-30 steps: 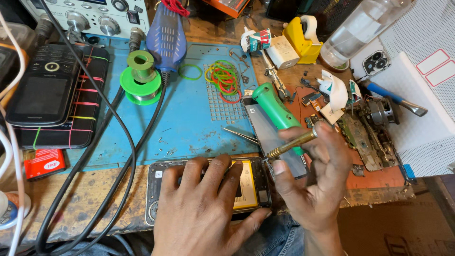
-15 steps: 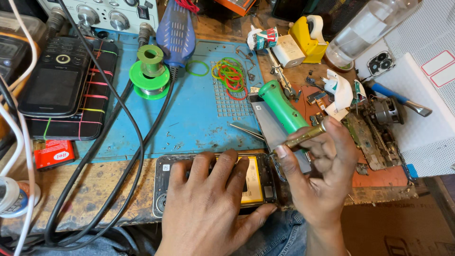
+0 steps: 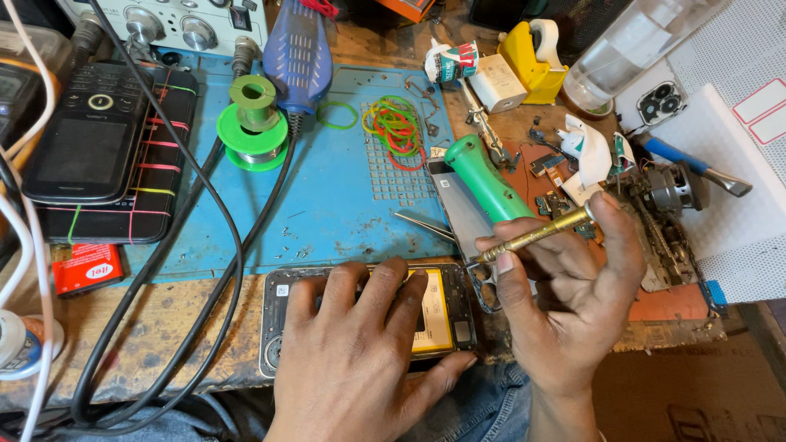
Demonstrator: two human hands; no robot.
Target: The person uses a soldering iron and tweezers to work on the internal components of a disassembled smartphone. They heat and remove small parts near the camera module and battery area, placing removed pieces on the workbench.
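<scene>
My left hand (image 3: 360, 352) lies flat, fingers spread, on an opened phone (image 3: 278, 319) with a yellow battery (image 3: 434, 315), which rests at the front edge of the bench. My right hand (image 3: 573, 303) holds a thin brass-coloured screwdriver (image 3: 536, 235) between thumb and fingers, its tip pointing down-left toward the phone's right end. A green-handled tool (image 3: 487, 178) lies just behind that hand, over a grey phone panel (image 3: 463, 214). Metal tweezers (image 3: 422, 221) lie on the blue work mat (image 3: 327, 213).
On the mat stand a green solder spool (image 3: 252, 123) and coloured rubber bands (image 3: 395, 124). Black cables (image 3: 205, 245) cross the left side. A keypad phone (image 3: 90, 135) lies far left. Small parts, a blue-handled tool (image 3: 688, 164) and a clear bottle (image 3: 630, 49) crowd the right.
The view has shifted slightly. My right hand has turned the screwdriver a little and brought it closer to the phone's right end. My left hand stays pressed on the phone.
</scene>
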